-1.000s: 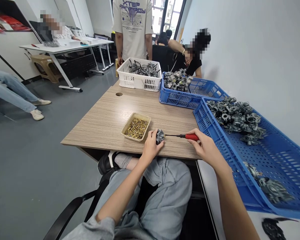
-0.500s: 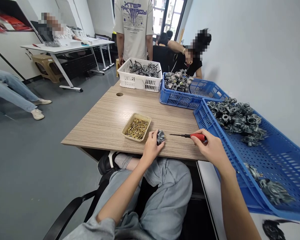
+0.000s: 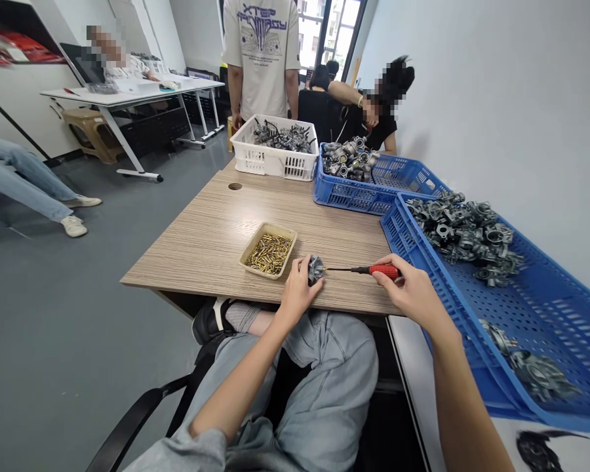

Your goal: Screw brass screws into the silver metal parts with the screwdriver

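My left hand (image 3: 299, 286) is closed around a grey metal carburetor body (image 3: 315, 269) at the near edge of the table. A small brass piece shows on the right side of that body. In my right hand (image 3: 412, 288) is a red-handled screwdriver (image 3: 384, 270), held level with its shaft pointing left. Its tip meets the brass piece; whether it sits in a slot is too small to tell. Just left of my left hand stands a cream plastic tray (image 3: 244, 261) holding many small brass jets (image 3: 270, 253).
A blue crate (image 3: 413, 244) of carburetor bodies stands close by my right arm. Behind it are another blue crate (image 3: 347, 194) and a white crate (image 3: 270, 162), both holding metal parts. A co-worker (image 3: 263, 59) stands beyond the table (image 3: 196, 242); others sit farther off.
My right hand has moved slightly left, bringing the screwdriver's tip from a short gap away up to the brass piece. My left hand and the carburetor body have stayed in place.
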A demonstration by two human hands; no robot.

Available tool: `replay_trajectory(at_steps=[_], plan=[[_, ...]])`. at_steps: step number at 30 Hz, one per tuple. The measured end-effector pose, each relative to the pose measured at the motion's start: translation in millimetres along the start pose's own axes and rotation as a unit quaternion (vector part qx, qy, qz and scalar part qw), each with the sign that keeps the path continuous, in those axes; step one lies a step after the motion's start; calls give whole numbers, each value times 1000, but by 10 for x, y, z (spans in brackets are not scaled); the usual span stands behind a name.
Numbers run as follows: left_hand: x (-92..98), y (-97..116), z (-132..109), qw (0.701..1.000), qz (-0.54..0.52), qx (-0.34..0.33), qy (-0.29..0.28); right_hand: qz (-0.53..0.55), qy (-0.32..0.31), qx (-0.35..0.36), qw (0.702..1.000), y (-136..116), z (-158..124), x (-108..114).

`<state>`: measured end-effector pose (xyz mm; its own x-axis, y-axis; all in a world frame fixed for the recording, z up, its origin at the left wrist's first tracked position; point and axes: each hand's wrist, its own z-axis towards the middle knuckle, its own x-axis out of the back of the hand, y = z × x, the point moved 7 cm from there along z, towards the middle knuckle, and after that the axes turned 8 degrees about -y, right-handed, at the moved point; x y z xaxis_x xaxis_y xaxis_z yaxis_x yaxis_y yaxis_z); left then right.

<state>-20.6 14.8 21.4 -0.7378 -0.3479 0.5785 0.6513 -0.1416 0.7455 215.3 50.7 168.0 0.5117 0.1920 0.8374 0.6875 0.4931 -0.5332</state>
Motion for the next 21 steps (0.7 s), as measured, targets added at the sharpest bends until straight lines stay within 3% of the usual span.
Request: replay_trajectory(at_steps=[9, 21], plan=[[6, 6, 2, 1000, -5, 3, -1, -5, -7, -2, 1000, -10, -7, -11], [2, -4, -2, 1000, -3, -9, 5, -7, -36, 53, 998, -87, -13, -13]])
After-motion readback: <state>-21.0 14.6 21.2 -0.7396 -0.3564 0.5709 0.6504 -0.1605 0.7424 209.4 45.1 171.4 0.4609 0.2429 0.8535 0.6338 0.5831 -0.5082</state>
